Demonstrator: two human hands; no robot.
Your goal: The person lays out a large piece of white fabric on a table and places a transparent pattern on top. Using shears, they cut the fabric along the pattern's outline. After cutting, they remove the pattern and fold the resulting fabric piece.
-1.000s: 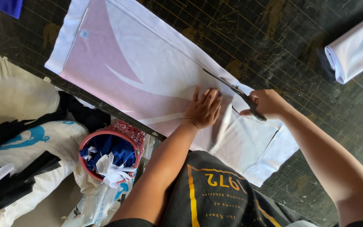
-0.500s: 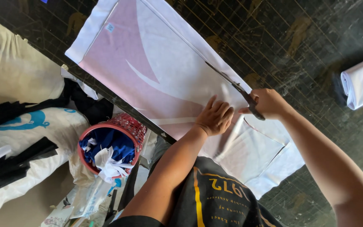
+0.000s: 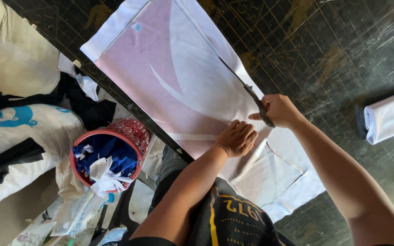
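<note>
we look down on a dark cutting table (image 3: 343, 54) scored with pale grid lines, and a long sheet of pink and white fabric (image 3: 169, 77) lies across it, running from eleven o'clock down toward five o'clock. our right hand (image 3: 279, 110) is closed around the handles of a pair of scissors (image 3: 245, 89), whose dark blades point up toward eleven o'clock along the right edge of the fabric. our left hand (image 3: 238, 138) lies flat with fingers together, palm down, pressing the fabric just beside the scissors, at about seven o'clock from the right hand. a folded white cloth (image 3: 391, 116) sits well apart at three o'clock near the table's edge. off the table at eight o'clock stands a red basket (image 3: 133, 132) stuffed with blue and white scraps, and beside it, at nine o'clock, are pale sacks (image 3: 19, 150) with black cloth draped over them.
</note>
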